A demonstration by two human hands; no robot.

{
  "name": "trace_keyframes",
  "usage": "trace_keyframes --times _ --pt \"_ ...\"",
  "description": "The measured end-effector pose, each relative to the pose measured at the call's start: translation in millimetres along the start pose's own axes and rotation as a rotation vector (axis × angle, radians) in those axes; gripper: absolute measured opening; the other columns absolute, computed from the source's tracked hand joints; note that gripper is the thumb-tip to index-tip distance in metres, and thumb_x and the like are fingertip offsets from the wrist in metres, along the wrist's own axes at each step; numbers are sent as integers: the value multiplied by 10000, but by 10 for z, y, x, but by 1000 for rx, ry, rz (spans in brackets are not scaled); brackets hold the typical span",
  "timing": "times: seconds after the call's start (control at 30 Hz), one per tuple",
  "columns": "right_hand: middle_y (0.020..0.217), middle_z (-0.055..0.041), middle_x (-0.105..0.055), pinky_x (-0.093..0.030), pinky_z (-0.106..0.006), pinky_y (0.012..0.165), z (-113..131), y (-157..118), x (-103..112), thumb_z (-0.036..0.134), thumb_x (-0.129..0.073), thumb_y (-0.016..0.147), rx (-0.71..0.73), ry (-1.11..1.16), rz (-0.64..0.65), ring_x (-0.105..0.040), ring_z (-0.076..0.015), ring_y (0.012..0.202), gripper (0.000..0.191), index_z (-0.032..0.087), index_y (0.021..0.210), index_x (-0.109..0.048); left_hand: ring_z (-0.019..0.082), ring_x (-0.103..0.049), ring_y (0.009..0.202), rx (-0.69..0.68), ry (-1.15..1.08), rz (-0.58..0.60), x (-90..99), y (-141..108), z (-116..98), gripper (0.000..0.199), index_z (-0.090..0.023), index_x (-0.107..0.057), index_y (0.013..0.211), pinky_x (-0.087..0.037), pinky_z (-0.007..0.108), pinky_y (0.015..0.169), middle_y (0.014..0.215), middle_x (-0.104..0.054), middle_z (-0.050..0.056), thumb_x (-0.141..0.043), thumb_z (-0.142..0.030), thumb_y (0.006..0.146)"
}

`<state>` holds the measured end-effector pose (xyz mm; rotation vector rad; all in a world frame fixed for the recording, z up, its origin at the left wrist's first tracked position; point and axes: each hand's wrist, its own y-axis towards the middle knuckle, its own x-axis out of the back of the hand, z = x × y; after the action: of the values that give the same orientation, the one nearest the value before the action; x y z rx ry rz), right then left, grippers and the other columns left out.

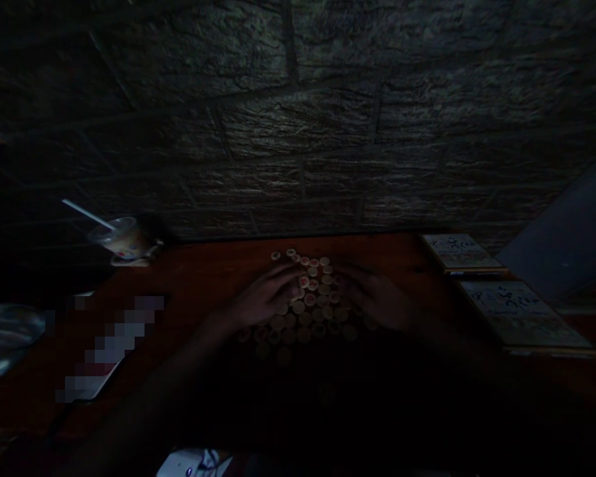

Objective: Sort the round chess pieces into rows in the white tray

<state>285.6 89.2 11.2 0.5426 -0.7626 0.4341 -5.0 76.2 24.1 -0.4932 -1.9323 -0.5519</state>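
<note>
Several round pale pieces point(304, 318), some with red or dark characters, lie loosely spread in the middle of a reddish wooden table point(203, 265). My left hand point(264, 295) rests over the left side of the pieces, palm down with fingers stretched out towards the middle. On the right side, my right hand point(377, 295) lies over and beside the pieces, its fingers spread and pointing inward. Both hands touch or nearly touch the pieces; some pieces are hidden under the fingers. The picture is dark.
A plastic cup with a straw point(124, 238) stands at the back left. Nearer on the left lies a blurred-out flat object point(116, 341). Two flat boxes point(461, 253) point(521, 315) lie at the right. A stone-block wall point(298, 132) rises behind the table.
</note>
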Motion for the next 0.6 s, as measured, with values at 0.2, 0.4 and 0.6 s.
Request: trace_keyframes --times 0.2,0.4,0.6 --pt "1508 -44 -550 -447 -505 1135 3 -19 -31 468 -377 1050 -56 144 13 -533 -274 1370 458 302 1431 -569 240 -326 1514 6 41 2 -106 29 -36 541 -218 -423 1533 -271 456 1254 1619 -404 77 -325 -486 1073" --pt "1313 -114 -659 -495 -458 1057 56 8 65 337 -386 1041 -69 -16 -178 -618 -256 1236 407 206 1337 -632 245 -378 1479 -6 -49 -87 -51 28 -10 529 -197 -454 1515 -299 445 1240 1591 -442 80 -311 -457 1077" --pt "1193 -78 -713 -514 -371 1025 285 -168 316 236 -577 926 -102 -232 -236 -661 -224 1144 295 213 1193 -700 262 -556 1268 -263 -59 -125 -28 -127 -580 440 -240 -584 1351 -468 386 1054 1406 -567 96 -619 -412 947"
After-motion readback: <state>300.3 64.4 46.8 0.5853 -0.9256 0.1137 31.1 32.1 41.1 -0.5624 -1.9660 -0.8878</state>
